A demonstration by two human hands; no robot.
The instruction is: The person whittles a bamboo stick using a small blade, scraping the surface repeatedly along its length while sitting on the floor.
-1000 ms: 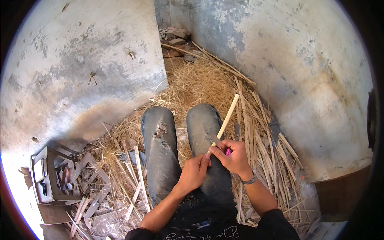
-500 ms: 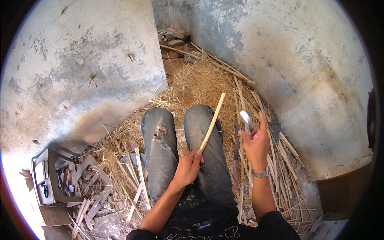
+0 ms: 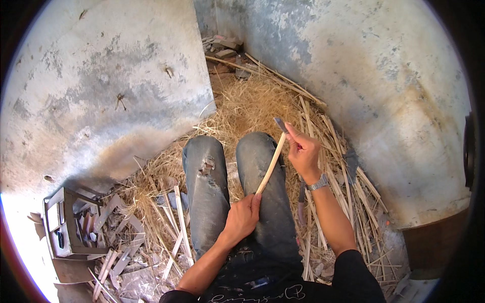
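My left hand (image 3: 242,218) is closed round the lower end of a pale bamboo strip (image 3: 271,167), over my lap. The strip slants up and away to the right, across my right thigh. In my right hand (image 3: 304,155) is a knife, its short grey blade (image 3: 280,124) poking out past the thumb and forefinger. That blade is against the strip's far end, or very close to it. My fingers cover the knife's handle.
Long split strips (image 3: 361,212) lie heaped on the right beside the wall (image 3: 374,76). Curly shavings (image 3: 252,103) cover the floor beyond my knees. To the left, a small wooden frame (image 3: 68,222) stands among scraps. Rubble (image 3: 222,46) sits in the far corner.
My right hand has come left and slightly up, bringing the knife from beside the strip to its far end. The left hand keeps its hold almost in place.
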